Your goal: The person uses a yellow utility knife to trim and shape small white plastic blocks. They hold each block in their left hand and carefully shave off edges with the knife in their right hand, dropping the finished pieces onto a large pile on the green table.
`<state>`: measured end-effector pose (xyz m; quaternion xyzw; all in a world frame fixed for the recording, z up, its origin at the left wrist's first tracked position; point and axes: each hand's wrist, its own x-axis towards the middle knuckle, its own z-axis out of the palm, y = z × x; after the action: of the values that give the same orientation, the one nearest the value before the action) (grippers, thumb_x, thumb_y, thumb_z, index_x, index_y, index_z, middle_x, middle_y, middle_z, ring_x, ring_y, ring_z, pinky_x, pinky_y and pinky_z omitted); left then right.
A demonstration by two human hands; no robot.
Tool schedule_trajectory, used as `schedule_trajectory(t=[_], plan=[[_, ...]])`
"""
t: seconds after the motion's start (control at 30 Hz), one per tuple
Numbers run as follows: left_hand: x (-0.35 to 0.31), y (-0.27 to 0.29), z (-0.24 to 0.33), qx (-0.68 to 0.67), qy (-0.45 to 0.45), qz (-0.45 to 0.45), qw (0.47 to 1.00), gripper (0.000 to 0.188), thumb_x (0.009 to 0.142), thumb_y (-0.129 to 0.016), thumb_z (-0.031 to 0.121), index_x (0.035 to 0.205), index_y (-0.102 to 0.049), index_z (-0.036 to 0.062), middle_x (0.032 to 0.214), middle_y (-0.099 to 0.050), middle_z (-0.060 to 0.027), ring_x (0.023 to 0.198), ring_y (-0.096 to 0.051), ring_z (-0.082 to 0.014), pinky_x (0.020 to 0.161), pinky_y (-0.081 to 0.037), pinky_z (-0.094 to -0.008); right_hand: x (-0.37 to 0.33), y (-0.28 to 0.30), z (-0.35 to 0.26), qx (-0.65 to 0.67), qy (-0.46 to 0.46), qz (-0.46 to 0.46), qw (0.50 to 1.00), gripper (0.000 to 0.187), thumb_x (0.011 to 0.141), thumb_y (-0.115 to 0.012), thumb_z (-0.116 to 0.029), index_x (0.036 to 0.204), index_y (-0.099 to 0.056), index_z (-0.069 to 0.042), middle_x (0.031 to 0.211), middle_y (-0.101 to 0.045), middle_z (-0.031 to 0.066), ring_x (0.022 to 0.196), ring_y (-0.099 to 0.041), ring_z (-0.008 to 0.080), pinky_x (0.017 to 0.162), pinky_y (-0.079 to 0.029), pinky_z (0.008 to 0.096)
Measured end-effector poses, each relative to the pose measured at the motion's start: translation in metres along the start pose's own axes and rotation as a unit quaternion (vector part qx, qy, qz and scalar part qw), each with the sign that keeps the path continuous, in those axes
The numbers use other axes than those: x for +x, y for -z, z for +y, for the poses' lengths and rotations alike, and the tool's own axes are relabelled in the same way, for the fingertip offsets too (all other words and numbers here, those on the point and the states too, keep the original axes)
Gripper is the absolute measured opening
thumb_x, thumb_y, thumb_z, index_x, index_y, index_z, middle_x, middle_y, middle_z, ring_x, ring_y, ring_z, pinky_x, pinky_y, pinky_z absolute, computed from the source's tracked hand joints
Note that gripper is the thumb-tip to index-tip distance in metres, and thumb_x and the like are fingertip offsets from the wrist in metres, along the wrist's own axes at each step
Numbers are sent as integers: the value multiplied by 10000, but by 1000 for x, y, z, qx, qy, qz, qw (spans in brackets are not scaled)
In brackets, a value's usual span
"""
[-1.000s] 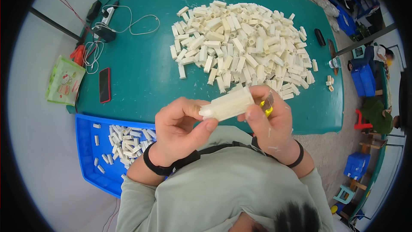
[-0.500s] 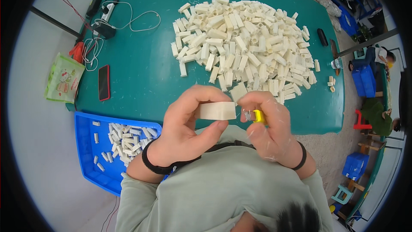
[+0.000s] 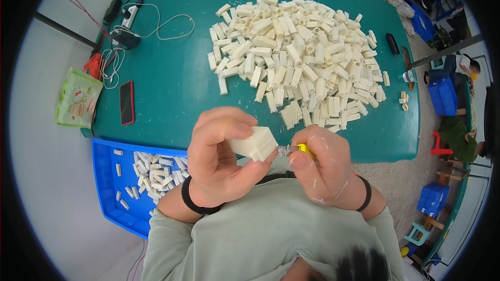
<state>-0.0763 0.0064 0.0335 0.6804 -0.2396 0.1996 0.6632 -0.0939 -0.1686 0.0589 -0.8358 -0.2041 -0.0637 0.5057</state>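
Left hand (image 3: 212, 158), fingers clamped round a white block (image 3: 253, 144); right hand (image 3: 329, 160), fingers gripping a yellow tool (image 3: 308, 151), metal end right by the block! All this over the table's (image 3: 174, 83) near edge; beyond, a pile (image 3: 299, 57) spreads toward the right edge, a phone (image 3: 127, 103) near the left.

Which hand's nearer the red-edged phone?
Left. The left hand is right of the phone and lower in view; the right hand is farther right, beyond the left.
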Motion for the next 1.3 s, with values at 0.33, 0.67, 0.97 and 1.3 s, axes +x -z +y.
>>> schedule_trajectory(t=[0.33,0.67,0.97,1.3], plan=[[1,3,-3,-13,-3,-28,1000,457,620,-748,-43,993,-499,45,937,-558,-130,806,-538,-173,679,-424,-254,3,2,1,-33,20,-5,999,257,823,-637,-225,738,-515,-15,625,-508,100,505,-498,273,443,-380,338],[3,6,-4,-35,18,-66,997,445,631,-744,-50,990,-500,52,930,-568,-115,787,-550,-166,669,-430,-257,5,1,7,-43,40,7,998,265,813,-648,-235,731,-507,-26,589,-493,84,488,-494,254,428,-370,326],[11,5,1,-28,31,-191,981,346,671,-753,34,953,-552,44,913,-604,-103,799,-576,-219,688,-446,-295,10,3,15,-49,-30,18,998,247,836,-626,-207,726,-504,-22,579,-463,90,482,-474,253,431,-359,330],[9,13,-7,-98,88,-116,984,326,728,-719,48,1004,-556,-10,989,-548,-117,838,-546,-189,713,-445,-277,8,7,12,-18,-6,-12,1000,244,825,-629,-215,724,-519,-23,603,-489,90,487,-481,253,436,-364,326]])
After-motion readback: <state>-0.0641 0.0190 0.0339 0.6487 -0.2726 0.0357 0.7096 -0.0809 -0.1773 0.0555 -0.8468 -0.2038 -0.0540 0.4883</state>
